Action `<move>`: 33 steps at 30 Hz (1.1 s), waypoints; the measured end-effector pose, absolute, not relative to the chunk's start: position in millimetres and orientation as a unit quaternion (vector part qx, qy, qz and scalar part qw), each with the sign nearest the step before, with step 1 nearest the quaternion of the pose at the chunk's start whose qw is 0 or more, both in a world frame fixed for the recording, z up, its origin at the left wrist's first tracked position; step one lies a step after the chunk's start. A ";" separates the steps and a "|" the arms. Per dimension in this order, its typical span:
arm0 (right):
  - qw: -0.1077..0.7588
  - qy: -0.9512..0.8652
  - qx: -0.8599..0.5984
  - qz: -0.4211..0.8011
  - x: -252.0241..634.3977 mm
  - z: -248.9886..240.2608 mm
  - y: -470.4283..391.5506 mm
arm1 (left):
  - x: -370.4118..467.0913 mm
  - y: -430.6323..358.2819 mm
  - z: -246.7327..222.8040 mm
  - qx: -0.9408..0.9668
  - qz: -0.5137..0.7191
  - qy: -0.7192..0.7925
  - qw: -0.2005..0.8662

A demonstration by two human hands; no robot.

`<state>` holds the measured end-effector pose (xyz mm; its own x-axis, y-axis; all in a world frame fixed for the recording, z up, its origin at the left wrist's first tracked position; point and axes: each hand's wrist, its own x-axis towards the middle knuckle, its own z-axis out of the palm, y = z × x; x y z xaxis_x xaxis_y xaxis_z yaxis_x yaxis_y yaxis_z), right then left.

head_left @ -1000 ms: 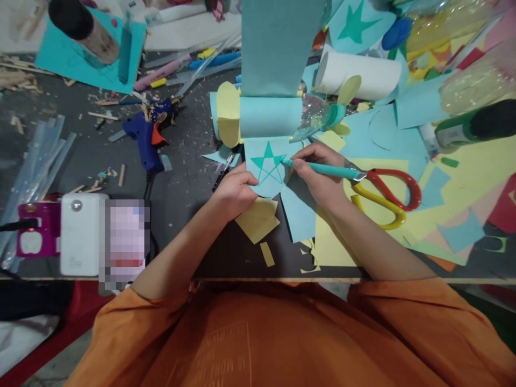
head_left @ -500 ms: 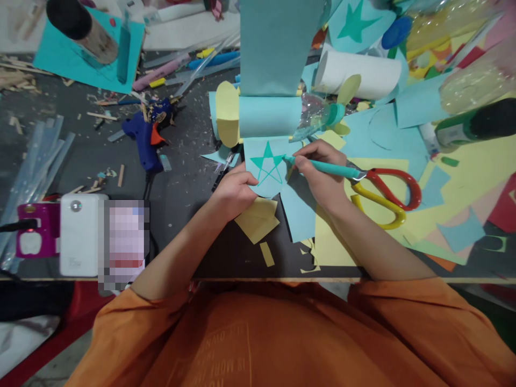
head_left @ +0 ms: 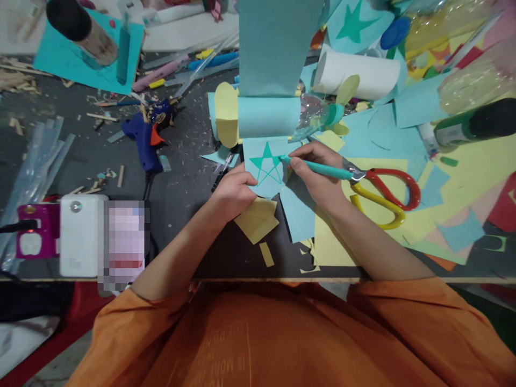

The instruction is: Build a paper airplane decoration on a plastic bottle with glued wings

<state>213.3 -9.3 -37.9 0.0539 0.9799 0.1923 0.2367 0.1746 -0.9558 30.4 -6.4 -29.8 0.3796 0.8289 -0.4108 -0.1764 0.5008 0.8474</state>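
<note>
A green star with its upper part filled in and its lower part in outline is on a light blue paper flap (head_left: 264,188). The flap hangs from a blue paper-wrapped bottle (head_left: 269,116) with yellow ovals. My left hand (head_left: 236,192) pinches the flap's lower left edge between thumb and fingers. Closed around a teal marker (head_left: 328,171), my right hand (head_left: 318,174) has the tip on the star's right arm. Red-and-yellow-handled scissors (head_left: 393,188) lie just right of this hand, their blades hidden.
A blue glue gun (head_left: 145,140) lies on the left, with clear sticks and wood scraps. Power bank (head_left: 83,236) and pixelated phone-like object (head_left: 126,236) are near the front edge. Paper sheets, a white roll (head_left: 358,74) and a dark-capped bottle (head_left: 475,124) are at right.
My right hand has shifted slightly left, and the marker's rear end has moved slightly with it. My left hand keeps its grip on the flap.
</note>
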 end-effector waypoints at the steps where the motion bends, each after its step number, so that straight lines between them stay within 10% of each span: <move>1: 0.503 -0.581 -0.521 0.372 213.4 -38.2 -9.4 | 30.5 -6.3 -29.3 0.367 0.340 0.443 0.744; 33: 0.517 -0.565 -0.529 0.366 215.1 -37.1 -7.6 | 30.4 -6.8 -34.2 0.356 0.345 0.434 0.752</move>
<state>215.1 -7.6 -37.1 0.0946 0.9758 0.1973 0.2192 0.1729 -0.9602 30.4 -6.8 -34.2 0.3846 0.8283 -0.4074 -0.2095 0.5082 0.8354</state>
